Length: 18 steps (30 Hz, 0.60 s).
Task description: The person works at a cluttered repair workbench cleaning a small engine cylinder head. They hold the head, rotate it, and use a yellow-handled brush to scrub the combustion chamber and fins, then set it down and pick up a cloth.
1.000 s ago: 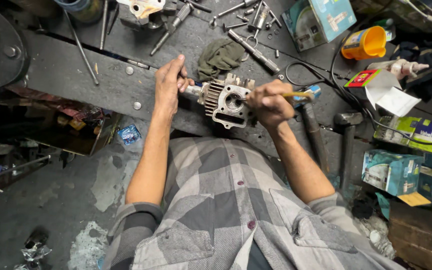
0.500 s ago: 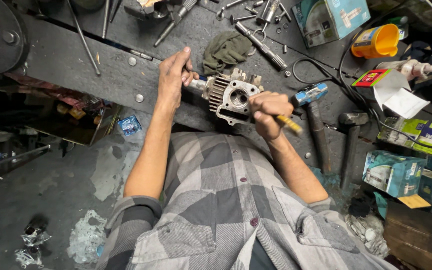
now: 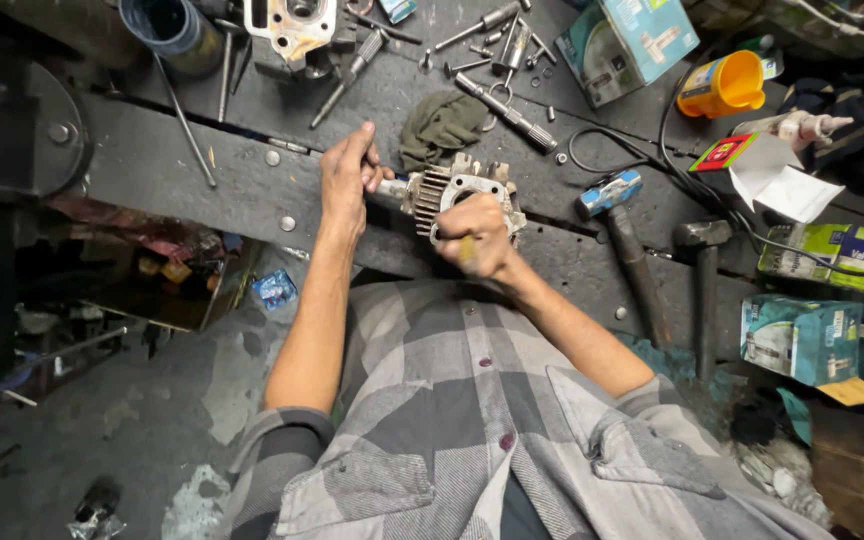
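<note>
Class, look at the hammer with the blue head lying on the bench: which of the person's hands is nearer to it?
Right. The right hand works at the finned engine part, just beside the blue-headed hammer; the left hand grips the part's far end, farther away.

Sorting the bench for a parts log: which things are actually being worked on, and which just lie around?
In hand:
- finned engine cylinder, gripped by the right hand
- metal rod at its side, held by the left hand
- yellow-handled tool in the right hand

Lying about:
- green rag
- blue-headed hammer
- orange cup
- teal boxes
</note>
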Motion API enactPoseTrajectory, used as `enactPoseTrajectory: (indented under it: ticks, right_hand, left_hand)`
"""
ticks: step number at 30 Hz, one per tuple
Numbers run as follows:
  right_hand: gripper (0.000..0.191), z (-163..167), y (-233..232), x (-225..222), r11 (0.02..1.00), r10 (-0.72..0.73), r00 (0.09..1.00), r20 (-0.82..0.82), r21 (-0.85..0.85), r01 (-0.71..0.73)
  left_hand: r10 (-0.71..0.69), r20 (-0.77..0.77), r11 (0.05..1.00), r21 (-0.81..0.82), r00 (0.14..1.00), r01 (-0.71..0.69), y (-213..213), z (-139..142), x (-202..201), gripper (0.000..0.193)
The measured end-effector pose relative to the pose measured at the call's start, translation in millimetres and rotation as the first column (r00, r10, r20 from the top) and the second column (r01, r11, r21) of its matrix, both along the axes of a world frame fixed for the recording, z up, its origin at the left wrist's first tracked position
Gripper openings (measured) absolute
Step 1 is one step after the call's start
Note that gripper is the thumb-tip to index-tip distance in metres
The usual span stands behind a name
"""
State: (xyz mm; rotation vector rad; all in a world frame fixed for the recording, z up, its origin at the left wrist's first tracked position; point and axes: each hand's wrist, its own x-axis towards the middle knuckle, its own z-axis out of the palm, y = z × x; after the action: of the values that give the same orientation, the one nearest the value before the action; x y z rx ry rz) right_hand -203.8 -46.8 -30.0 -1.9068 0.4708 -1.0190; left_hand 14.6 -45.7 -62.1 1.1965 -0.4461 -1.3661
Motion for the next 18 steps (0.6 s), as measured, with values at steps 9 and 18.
enactPoseTrajectory:
  ticks: [9, 18]
  right_hand:
    - [0.035, 54.3, -14.6, -68.1, 0.803, -0.226, 0.772, 0.594, 0.563, -0.198]
    - [0.062, 74.5, -7.9, -58.6, 0.798, -0.206, 0.922, -0.328, 0.488, 0.352]
  left_hand:
    - [-0.007, -0.015, 1.0, -0.015, 1.0, 0.007, 3.7, 10.1, -1.1, 0.041]
    - [-0.022, 0.007, 1.0, -0.009, 1.0, 0.022, 4.5, 10.8, 0.9, 0.042]
